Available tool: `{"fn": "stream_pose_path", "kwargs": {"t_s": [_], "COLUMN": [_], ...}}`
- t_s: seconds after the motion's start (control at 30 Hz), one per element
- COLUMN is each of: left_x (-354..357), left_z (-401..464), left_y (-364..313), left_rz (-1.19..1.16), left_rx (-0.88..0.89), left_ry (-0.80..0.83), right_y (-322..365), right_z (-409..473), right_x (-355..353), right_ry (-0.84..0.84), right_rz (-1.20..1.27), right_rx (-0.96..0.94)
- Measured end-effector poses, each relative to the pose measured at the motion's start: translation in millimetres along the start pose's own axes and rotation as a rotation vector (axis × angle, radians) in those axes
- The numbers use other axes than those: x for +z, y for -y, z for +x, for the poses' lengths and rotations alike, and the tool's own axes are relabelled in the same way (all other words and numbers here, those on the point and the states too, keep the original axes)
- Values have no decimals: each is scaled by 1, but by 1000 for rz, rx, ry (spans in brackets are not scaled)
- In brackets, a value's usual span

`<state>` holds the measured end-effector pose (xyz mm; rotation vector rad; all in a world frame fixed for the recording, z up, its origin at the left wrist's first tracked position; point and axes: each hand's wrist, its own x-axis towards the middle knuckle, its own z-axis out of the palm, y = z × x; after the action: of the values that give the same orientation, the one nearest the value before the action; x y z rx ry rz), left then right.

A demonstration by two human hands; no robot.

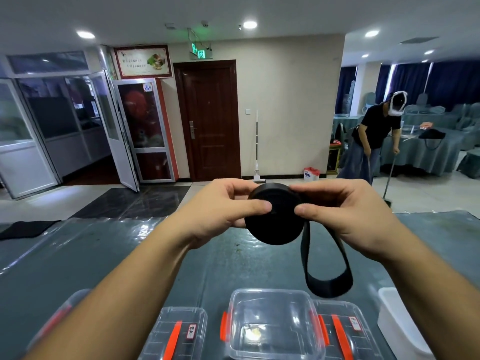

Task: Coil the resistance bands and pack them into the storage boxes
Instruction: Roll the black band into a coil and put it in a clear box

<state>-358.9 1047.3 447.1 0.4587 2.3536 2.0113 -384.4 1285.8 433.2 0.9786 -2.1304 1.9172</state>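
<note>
I hold a black resistance band [275, 219], mostly wound into a thick round coil, up above the table. My left hand [220, 206] pinches the coil from the left, thumb on its face. My right hand [340, 214] grips it from the right. The band's unwound tail hangs as a loop [330, 281] below my right hand, down to near the boxes. An open clear storage box [272, 326] with orange latches sits at the near edge, directly below the coil.
Lidded clear boxes with orange clips stand left [179, 333] and right [345, 331] of the open one; a white container [400, 323] is at the far right. The table [130, 255] has a plastic-covered grey-green cloth. A person [374, 136] sweeps the floor far right.
</note>
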Motion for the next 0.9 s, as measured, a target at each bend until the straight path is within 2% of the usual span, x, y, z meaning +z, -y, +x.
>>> {"fn": "stream_pose_path", "kwargs": {"t_s": [0.07, 0.2, 0.3, 0.47, 0.57, 0.7, 0.9], "left_x": [1, 7, 10, 1, 4, 10, 1], "left_z": [0, 4, 8, 7, 6, 8, 6], "left_y": [-4, -1, 6, 4, 1, 8, 2], "left_rz": [44, -102, -161, -16, -37, -206, -52], "left_rx": [8, 64, 37, -61, -22, 22, -58], "left_ry": [13, -122, -173, 3, -20, -130, 24], "right_y": [0, -5, -13, -12, -9, -11, -12], "right_z": [2, 5, 4, -1, 1, -1, -3], "right_x": [1, 9, 13, 10, 11, 18, 15], "right_ry": [-11, -205, -252, -152, -158, -204, -166], "right_rz": [14, 204, 291, 214, 244, 403, 363], "right_rx": [-9, -34, 5, 60, 71, 73, 128]}}
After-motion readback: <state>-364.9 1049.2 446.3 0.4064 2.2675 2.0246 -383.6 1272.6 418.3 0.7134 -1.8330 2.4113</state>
